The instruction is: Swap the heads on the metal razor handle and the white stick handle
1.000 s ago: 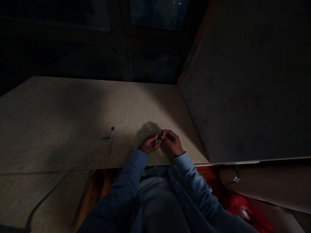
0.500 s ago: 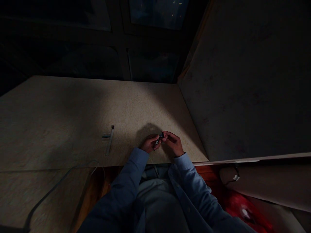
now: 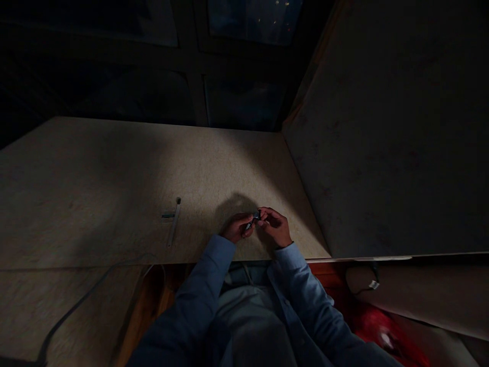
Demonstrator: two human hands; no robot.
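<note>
My left hand (image 3: pixel 237 227) is closed round a small, slim dark object with a pale, shiny part (image 3: pixel 249 224). Against its upper end, the fingers of my right hand (image 3: pixel 276 227) pinch a small black piece (image 3: pixel 258 215). The two parts meet or nearly meet between my hands; dim light hides the exact joint and the object's kind. Both hands are just above the table near its front edge. To their left lies a thin white stick-like item (image 3: pixel 174 224) with a dark tip, and beside it a short dark strip (image 3: pixel 167 215) in what looks like clear wrapping.
The pale table (image 3: pixel 114 183) runs off to the left. A dark upright panel (image 3: pixel 389 142) bounds its right side, and windows (image 3: pixel 244 97) stand behind. A grey cable (image 3: pixel 82 300) hangs over the front left. Something red (image 3: pixel 382 331) lies low at the right.
The view has shifted slightly, so the scene sits a little differently in the frame. Both hands keep their hold, with the small black piece turned a little between them.
</note>
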